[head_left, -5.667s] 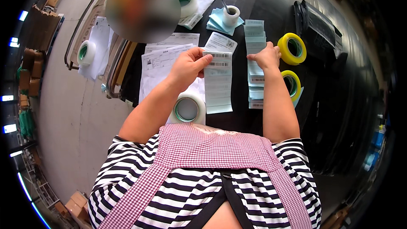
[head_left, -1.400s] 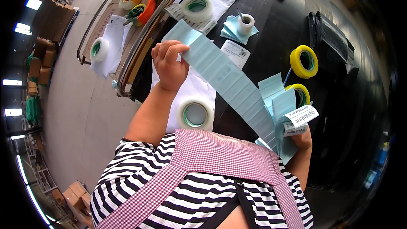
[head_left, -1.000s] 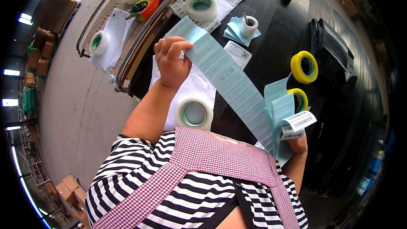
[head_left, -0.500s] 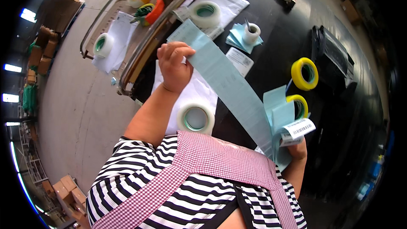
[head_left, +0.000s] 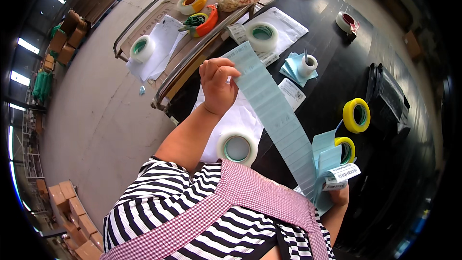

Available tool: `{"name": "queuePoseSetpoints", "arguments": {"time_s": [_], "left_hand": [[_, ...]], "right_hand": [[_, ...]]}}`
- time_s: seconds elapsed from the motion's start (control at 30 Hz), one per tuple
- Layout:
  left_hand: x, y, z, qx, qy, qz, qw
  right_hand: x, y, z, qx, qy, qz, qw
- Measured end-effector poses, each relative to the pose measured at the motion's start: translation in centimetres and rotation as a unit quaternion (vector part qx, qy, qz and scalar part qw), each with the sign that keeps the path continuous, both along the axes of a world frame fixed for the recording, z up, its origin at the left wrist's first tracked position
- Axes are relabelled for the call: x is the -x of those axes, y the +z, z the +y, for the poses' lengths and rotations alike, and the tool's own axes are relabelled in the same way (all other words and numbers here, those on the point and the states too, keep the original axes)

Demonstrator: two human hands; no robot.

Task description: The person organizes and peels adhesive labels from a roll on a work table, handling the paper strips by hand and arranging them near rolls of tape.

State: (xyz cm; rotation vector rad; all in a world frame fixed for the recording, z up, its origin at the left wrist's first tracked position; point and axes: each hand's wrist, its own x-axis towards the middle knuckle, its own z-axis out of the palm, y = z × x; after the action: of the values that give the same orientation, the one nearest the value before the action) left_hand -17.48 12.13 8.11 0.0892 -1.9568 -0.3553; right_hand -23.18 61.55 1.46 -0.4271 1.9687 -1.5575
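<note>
A long light-blue strip of label backing paper (head_left: 274, 110) stretches between my hands, slanting from upper left to lower right. My left hand (head_left: 219, 84) is closed, pinching the strip's left edge near its far end. At the lower right, my right hand (head_left: 340, 195) is wrapped round the gathered folds of the strip; most of its fingers are hidden behind the paper. White barcode labels (head_left: 342, 174) stick out from the folds over that hand. A roll of clear tape (head_left: 237, 148) lies on white paper (head_left: 219, 130) below my left hand.
Yellow tape rolls (head_left: 356, 115) lie beside the folds on the black table (head_left: 308, 115). Past the strip are blue sheets under a small white roll (head_left: 307, 66), a white label card (head_left: 291, 93) and black plastic bags (head_left: 389, 98). A metal-railed cart (head_left: 180, 62) adjoins the table at left.
The whole view has shifted, so the table and cart appear lower and further right. Both hands keep their hold on the strip, which stays stretched between them.
</note>
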Motion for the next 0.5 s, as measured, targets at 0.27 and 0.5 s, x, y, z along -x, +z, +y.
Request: {"name": "queuePoseSetpoints", "arguments": {"time_s": [0.27, 0.5], "left_hand": [[-0.1, 0.0, -0.8, -0.021, -0.04, 0.025, 0.999], [-0.3, -0.1, -0.9, -0.026, -0.036, 0.02, 0.999]], "right_hand": [[0.3, 0.3, 0.2, -0.012, 0.014, 0.005, 1.0], [0.7, -0.7, 1.1, -0.042, 0.071, 0.06, 0.995]]}}
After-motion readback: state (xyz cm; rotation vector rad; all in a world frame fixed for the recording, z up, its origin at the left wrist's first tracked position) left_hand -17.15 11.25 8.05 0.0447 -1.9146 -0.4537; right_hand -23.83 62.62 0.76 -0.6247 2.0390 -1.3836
